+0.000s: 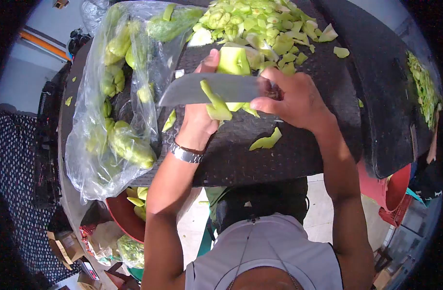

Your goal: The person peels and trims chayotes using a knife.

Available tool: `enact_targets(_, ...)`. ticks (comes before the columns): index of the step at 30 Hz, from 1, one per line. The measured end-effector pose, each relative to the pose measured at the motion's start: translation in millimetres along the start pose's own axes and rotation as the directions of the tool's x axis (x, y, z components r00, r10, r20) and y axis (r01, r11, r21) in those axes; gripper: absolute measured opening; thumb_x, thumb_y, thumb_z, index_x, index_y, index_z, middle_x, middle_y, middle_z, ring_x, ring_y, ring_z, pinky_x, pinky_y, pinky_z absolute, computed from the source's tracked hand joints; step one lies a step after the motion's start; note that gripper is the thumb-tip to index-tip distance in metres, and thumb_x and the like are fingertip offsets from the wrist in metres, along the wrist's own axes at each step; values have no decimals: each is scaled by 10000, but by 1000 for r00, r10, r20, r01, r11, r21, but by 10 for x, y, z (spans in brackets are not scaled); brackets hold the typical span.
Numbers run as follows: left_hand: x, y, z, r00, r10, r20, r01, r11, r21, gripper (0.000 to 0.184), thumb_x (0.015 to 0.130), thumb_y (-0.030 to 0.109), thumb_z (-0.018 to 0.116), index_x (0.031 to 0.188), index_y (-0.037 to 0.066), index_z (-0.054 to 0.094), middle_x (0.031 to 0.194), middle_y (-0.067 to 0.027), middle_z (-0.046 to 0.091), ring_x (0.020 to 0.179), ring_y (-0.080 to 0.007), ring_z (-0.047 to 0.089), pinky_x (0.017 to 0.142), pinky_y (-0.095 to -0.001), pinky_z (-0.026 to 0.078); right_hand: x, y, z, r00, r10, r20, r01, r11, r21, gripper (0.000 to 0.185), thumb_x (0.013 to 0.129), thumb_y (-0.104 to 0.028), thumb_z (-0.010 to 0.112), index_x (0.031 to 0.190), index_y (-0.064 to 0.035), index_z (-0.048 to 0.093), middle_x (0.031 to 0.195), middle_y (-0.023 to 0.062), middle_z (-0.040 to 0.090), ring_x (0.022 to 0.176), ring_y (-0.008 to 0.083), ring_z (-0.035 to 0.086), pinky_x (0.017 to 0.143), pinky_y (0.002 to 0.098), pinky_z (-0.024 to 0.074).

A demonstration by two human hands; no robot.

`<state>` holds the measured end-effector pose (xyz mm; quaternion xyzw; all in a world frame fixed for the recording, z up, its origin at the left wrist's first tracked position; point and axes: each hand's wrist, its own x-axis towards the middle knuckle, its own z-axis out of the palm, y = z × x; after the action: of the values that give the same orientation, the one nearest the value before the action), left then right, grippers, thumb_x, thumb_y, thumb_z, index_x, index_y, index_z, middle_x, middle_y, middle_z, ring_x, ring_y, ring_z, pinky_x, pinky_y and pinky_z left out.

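My right hand (296, 99) is closed round the handle of a broad knife (187, 88), its blade pointing left across the middle of the head view. Behind the blade, my left hand (200, 116) holds a pale green peeled chayote (232, 60); the blade hides part of its fingers. A strip of cut chayote (217, 107) shows against the blade and hangs below its edge. Just beyond the held piece lies a large heap of chopped chayote (260, 24). A curved peel (266, 140) rests on the dark work surface (260, 166) below the knife.
A clear plastic bag (88, 159) with several whole chayotes lies at the left. More green shreds (422, 87) sit on a dark surface at far right. Below the table are a red tub (122, 217) with green pieces and a red bin (398, 188).
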<state>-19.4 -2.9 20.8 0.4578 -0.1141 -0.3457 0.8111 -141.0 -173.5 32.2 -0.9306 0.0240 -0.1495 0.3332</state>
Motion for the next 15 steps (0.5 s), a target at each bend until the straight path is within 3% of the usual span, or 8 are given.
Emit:
enact_targets(4,49,-88,-89,999,41,-6,-41,997,65,459,1015,486,619,1178,57,627,1026,-55,667,923,-135,658,811,-302,544,1,52,-11,999,4,32,-3,999,-34,433,854,-482,768,937,-78,633,641,87,634,594,257,682,592,369,515)
enact_targets(7,37,-131,-17,995,58,-76,-50,994,98,437,1022,471,617,1191,67,623,1068,-49,660,967,-144,653,839,-321,541,25,179,-2,995,-51,-85,40,992,-122,465,849,-521,766,945,-84,639,642,82,636,596,276,685,589,376,516)
enact_targets(10,9,-92,5,995,6,-98,2,997,83,406,1032,453,612,1192,80,619,1103,-44,654,1004,-148,645,862,-341,537,45,233,-33,996,-10,-91,-4,989,-146,622,826,-722,687,892,-104,646,659,96,670,653,344,715,627,449,564)
enact_targets(13,59,-122,-64,994,-67,-84,69,997,19,404,1037,444,608,1208,79,613,1141,-45,655,1032,-152,643,888,-348,533,47,258,-33,995,-18,-99,-7,969,-246,645,842,-750,645,921,-109,657,690,105,687,675,350,722,636,461,568)
enact_targets(15,-3,-90,12,994,-59,-95,59,998,0,409,1043,444,589,1215,73,612,1141,-65,668,1021,-169,662,862,-361,550,41,263,-15,991,-53,-124,16,960,-281,559,865,-646,688,967,-98,654,688,97,672,667,325,709,629,430,541)
